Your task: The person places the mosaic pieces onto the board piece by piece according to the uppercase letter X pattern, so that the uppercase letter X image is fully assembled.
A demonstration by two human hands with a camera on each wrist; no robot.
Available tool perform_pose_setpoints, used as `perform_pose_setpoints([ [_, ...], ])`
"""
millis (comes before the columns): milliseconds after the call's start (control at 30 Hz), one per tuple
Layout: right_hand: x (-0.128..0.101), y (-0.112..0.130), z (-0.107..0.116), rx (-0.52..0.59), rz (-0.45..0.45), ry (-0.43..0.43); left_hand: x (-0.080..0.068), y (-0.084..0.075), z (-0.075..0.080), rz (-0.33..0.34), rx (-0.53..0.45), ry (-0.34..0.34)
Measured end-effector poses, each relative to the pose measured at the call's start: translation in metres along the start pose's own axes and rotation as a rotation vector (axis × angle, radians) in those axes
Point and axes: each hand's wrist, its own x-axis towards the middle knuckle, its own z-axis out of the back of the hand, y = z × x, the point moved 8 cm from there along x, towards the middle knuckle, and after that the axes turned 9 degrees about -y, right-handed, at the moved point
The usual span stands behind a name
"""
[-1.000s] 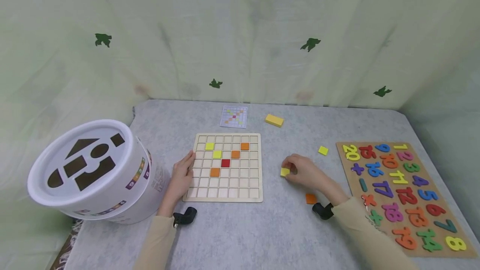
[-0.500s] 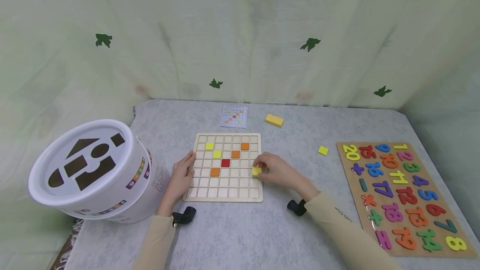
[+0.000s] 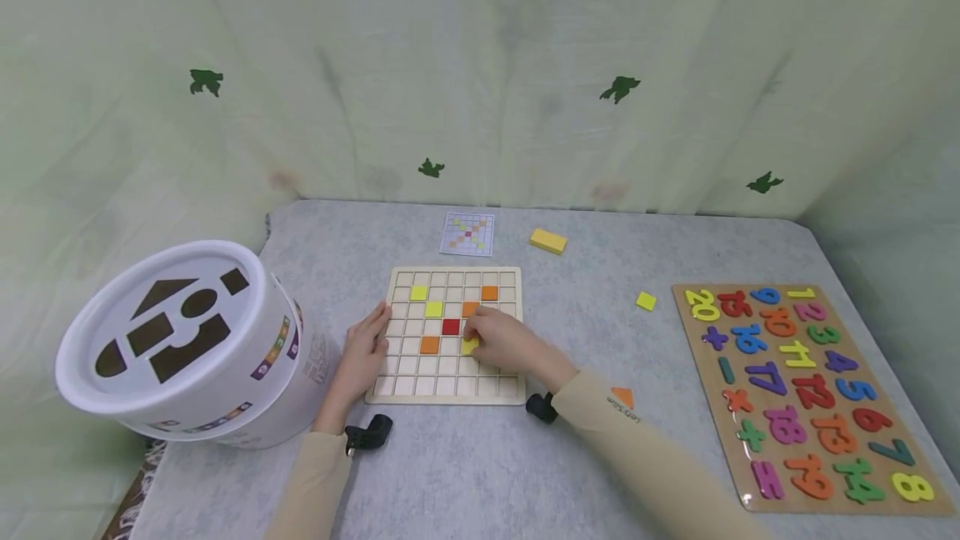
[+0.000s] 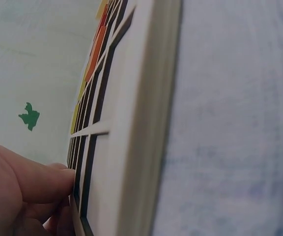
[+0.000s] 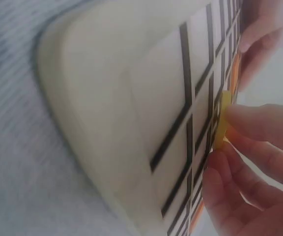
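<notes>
A wooden grid board (image 3: 446, 387) lies in the middle of the table. Yellow tiles (image 3: 435, 309), orange tiles (image 3: 430, 345) and one red tile (image 3: 451, 327) sit in some of its squares. Between thumb and fingers, my right hand (image 3: 504, 340) pinches a yellow tile (image 5: 222, 120) over the board, right of and below the red one. Whether that tile touches the square beneath is hard to tell. My left hand (image 3: 362, 361) rests against the board's left edge; its thumb (image 4: 48, 182) touches the frame in the left wrist view.
Behind the board lie a pattern card (image 3: 467, 233) and a yellow block (image 3: 548, 241). One loose yellow tile (image 3: 646, 301) and an orange tile (image 3: 622, 397), partly covered by the right sleeve, lie to the right. A number board (image 3: 738, 457) stands far right, a white bucket (image 3: 300, 390) left.
My right hand has carried the yellow tile leftward from the table, across the board's right edge, to a place near the red tile. The left hand has stayed at the board's edge.
</notes>
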Motion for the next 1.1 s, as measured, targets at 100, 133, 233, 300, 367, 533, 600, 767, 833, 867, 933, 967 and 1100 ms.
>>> perform_pose_setpoints([
  [100, 0.002, 0.0, -0.004, -0.029, -0.009, -0.01, 0.0, 0.0, -0.001, -0.004, 0.002, 0.003],
  [133, 0.002, 0.0, -0.004, -0.032, -0.013, -0.014, 0.0, 0.0, -0.001, -0.007, 0.002, 0.002],
  [233, 0.002, 0.001, -0.004, -0.04, -0.017, -0.022, 0.0, 0.0, -0.002, -0.01, 0.002, 0.001],
  [300, 0.001, 0.0, -0.003, -0.017, -0.023, -0.023, 0.0, 0.001, -0.002, -0.01, 0.006, 0.0],
  [367, 0.0, -0.002, -0.002, 0.015, -0.03, -0.025, 0.0, 0.001, -0.002, -0.009, 0.007, -0.001],
  [533, -0.014, -0.021, 0.016, 0.109, -0.067, -0.066, 0.001, 0.0, -0.004, -0.007, -0.001, -0.001],
  [600, -0.024, -0.033, 0.028, 0.146, -0.081, -0.094, 0.001, 0.0, -0.004, -0.005, -0.006, -0.002],
  [767, -0.056, -0.073, 0.06, 0.197, -0.114, -0.148, 0.0, 0.0, -0.004, -0.003, 0.0, -0.006],
  [833, -0.072, -0.089, 0.071, 0.191, -0.126, -0.159, 0.0, 0.0, -0.003, -0.007, 0.003, -0.007],
  [867, -0.08, -0.097, 0.077, 0.189, -0.134, -0.165, 0.0, 0.0, -0.003, -0.009, 0.003, -0.007],
  [933, -0.095, -0.109, 0.086, 0.184, -0.143, -0.178, 0.0, 0.001, -0.003, -0.014, 0.001, -0.007],
  [967, -0.102, -0.114, 0.089, 0.179, -0.148, -0.184, 0.0, 0.001, -0.003, -0.017, -0.002, -0.008],
  [1100, -0.129, -0.13, 0.095, 0.174, -0.166, -0.188, 0.0, 0.001, -0.002, -0.022, -0.008, -0.008],
])
